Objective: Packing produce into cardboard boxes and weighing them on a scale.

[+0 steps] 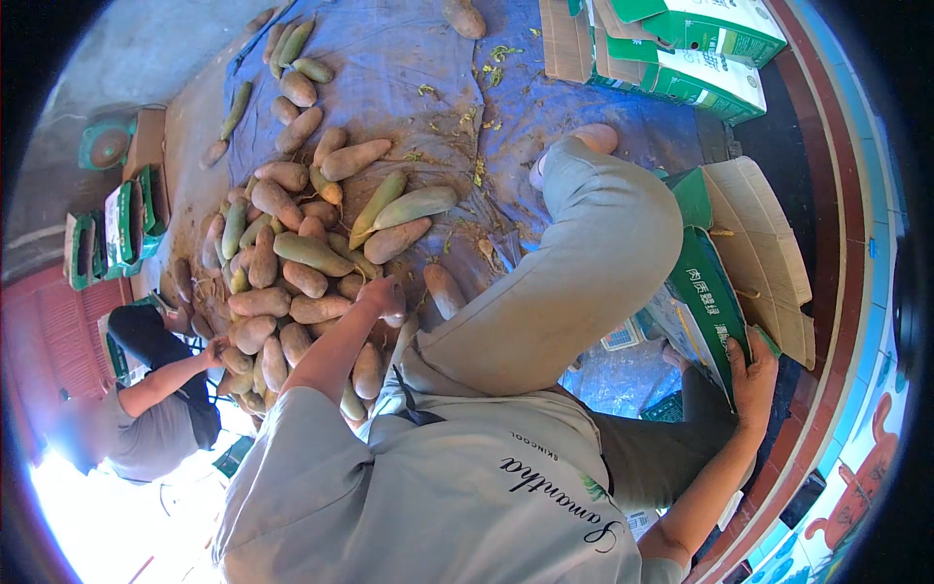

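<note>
My left hand (381,295) reaches down into a pile of long brown and green gourds (292,263) lying on a blue tarp (409,58). Its fingers curl over one brown gourd (394,313) at the pile's right edge. My right hand (751,382) grips the rim of an open green and white cardboard box (710,302) at my right side. My bent knee in grey trousers (593,243) sits between the two hands.
Another person (156,409) crouches at lower left with a hand on the pile. More green and white boxes (700,49) stand at the top right, others (122,224) at the left. A red and blue tiled edge (856,243) runs along the right.
</note>
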`<move>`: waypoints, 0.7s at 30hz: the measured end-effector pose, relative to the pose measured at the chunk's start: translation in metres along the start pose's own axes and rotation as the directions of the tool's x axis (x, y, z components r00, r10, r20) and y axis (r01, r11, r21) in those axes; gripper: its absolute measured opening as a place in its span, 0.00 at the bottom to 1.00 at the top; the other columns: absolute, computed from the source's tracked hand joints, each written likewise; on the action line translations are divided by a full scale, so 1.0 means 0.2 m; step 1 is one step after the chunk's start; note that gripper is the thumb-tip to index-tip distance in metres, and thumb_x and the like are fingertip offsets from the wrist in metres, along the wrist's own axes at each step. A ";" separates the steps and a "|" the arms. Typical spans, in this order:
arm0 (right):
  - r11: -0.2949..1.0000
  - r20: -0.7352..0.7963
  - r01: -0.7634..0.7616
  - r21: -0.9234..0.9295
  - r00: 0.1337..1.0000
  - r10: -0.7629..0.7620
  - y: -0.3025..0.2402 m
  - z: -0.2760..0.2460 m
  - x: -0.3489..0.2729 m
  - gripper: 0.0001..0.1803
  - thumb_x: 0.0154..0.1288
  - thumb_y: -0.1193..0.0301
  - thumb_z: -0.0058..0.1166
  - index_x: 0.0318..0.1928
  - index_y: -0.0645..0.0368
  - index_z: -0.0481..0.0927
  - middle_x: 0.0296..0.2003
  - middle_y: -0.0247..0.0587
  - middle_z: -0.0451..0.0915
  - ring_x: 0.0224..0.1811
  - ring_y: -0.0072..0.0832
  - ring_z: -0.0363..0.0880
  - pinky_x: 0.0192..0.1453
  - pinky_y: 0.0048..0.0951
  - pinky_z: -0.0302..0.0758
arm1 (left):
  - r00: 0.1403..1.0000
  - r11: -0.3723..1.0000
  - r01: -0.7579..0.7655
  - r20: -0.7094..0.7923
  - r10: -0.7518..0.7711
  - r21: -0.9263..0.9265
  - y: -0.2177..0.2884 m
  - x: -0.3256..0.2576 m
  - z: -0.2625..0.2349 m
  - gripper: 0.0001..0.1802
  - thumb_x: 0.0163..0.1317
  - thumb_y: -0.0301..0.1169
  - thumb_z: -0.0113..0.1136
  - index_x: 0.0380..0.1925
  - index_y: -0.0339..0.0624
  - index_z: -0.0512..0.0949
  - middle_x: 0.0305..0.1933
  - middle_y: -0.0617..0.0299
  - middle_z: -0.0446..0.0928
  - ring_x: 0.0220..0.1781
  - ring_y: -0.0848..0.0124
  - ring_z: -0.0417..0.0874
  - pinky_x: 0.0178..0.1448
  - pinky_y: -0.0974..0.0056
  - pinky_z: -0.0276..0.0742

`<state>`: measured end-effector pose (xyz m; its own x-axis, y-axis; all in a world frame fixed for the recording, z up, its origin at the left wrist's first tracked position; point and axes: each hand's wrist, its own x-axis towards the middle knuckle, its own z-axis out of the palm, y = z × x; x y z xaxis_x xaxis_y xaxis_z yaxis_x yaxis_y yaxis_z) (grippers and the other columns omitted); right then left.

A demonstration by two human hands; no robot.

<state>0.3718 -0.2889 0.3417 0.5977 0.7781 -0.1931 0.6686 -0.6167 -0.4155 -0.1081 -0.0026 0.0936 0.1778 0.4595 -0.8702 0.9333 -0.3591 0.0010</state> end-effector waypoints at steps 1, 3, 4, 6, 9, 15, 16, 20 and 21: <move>1.000 -0.003 -0.002 -0.001 1.000 0.002 0.00 0.00 0.00 0.12 0.62 0.72 0.53 0.44 0.67 0.76 0.33 0.53 0.78 0.38 0.40 0.78 0.48 0.31 0.71 | 0.999 0.999 -0.015 -0.051 0.013 -0.034 0.01 0.01 -0.02 0.40 0.37 0.42 0.71 0.55 0.46 0.71 0.50 0.47 0.77 0.54 0.58 0.78 0.58 0.59 0.74; 0.999 0.017 -0.050 -0.001 0.999 0.050 0.01 -0.01 -0.01 0.12 0.63 0.72 0.53 0.43 0.67 0.76 0.34 0.53 0.78 0.39 0.40 0.78 0.49 0.32 0.71 | 0.993 0.996 -0.037 -0.113 0.028 -0.078 0.03 0.02 -0.06 0.40 0.36 0.43 0.72 0.54 0.46 0.71 0.50 0.48 0.77 0.54 0.58 0.78 0.58 0.58 0.74; 0.999 0.016 -0.049 0.000 0.999 0.049 -0.01 -0.01 0.00 0.12 0.63 0.72 0.53 0.43 0.67 0.76 0.34 0.53 0.78 0.39 0.40 0.78 0.49 0.32 0.71 | 0.984 0.991 -0.055 -0.174 0.033 -0.123 0.04 0.02 -0.09 0.41 0.35 0.44 0.72 0.54 0.45 0.71 0.50 0.48 0.77 0.54 0.58 0.78 0.58 0.58 0.73; 0.999 0.028 -0.040 0.022 0.999 0.039 -0.04 -0.02 0.00 0.12 0.62 0.72 0.53 0.43 0.68 0.76 0.34 0.54 0.78 0.39 0.40 0.78 0.49 0.32 0.71 | 0.978 0.985 -0.063 -0.208 0.029 -0.159 0.07 0.04 -0.13 0.42 0.35 0.45 0.73 0.54 0.47 0.71 0.52 0.48 0.76 0.55 0.57 0.77 0.58 0.58 0.73; 1.000 0.020 -0.029 -0.001 0.999 0.029 -0.01 -0.01 0.00 0.13 0.62 0.72 0.53 0.44 0.68 0.76 0.34 0.54 0.78 0.39 0.40 0.78 0.49 0.32 0.71 | 0.966 0.985 -0.089 -0.254 0.050 -0.147 0.16 0.02 -0.18 0.43 0.34 0.45 0.73 0.55 0.50 0.70 0.53 0.49 0.73 0.56 0.56 0.76 0.58 0.57 0.72; 0.999 0.005 -0.025 -0.021 1.000 0.025 -0.04 -0.01 -0.01 0.13 0.62 0.71 0.54 0.44 0.68 0.76 0.34 0.56 0.78 0.39 0.47 0.77 0.49 0.34 0.71 | 0.971 0.994 -0.033 -0.238 0.008 -0.102 0.17 0.05 -0.14 0.44 0.35 0.45 0.73 0.57 0.55 0.67 0.55 0.48 0.68 0.56 0.55 0.75 0.58 0.56 0.73; 0.999 0.003 -0.026 -0.022 1.000 0.026 -0.03 -0.01 0.00 0.13 0.62 0.71 0.54 0.44 0.68 0.76 0.34 0.56 0.78 0.39 0.47 0.77 0.49 0.34 0.71 | 0.973 0.992 -0.031 -0.231 0.002 -0.124 0.17 0.05 -0.14 0.44 0.36 0.44 0.73 0.57 0.55 0.66 0.57 0.48 0.66 0.56 0.54 0.75 0.58 0.56 0.72; 0.998 -0.020 0.029 -0.057 0.999 -0.030 0.01 0.00 0.00 0.14 0.62 0.71 0.54 0.44 0.68 0.76 0.34 0.57 0.77 0.39 0.49 0.77 0.48 0.35 0.71 | 0.966 0.994 -0.008 -0.259 -0.019 -0.105 0.16 0.06 -0.08 0.49 0.37 0.43 0.74 0.62 0.47 0.60 0.57 0.43 0.65 0.56 0.49 0.73 0.59 0.54 0.72; 0.998 -0.014 0.019 -0.052 1.000 -0.019 0.02 0.01 0.00 0.14 0.62 0.70 0.54 0.44 0.68 0.76 0.34 0.57 0.77 0.39 0.49 0.77 0.48 0.35 0.71 | 0.970 0.994 -0.012 -0.244 -0.015 -0.108 0.17 0.07 -0.08 0.46 0.37 0.43 0.73 0.59 0.50 0.62 0.58 0.45 0.63 0.56 0.49 0.73 0.59 0.54 0.72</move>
<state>0.3735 -0.2912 0.3390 0.5907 0.7882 -0.1725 0.7019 -0.6075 -0.3720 -0.0696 0.0051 0.0904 0.2349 0.6494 -0.7232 0.9593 -0.2750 0.0647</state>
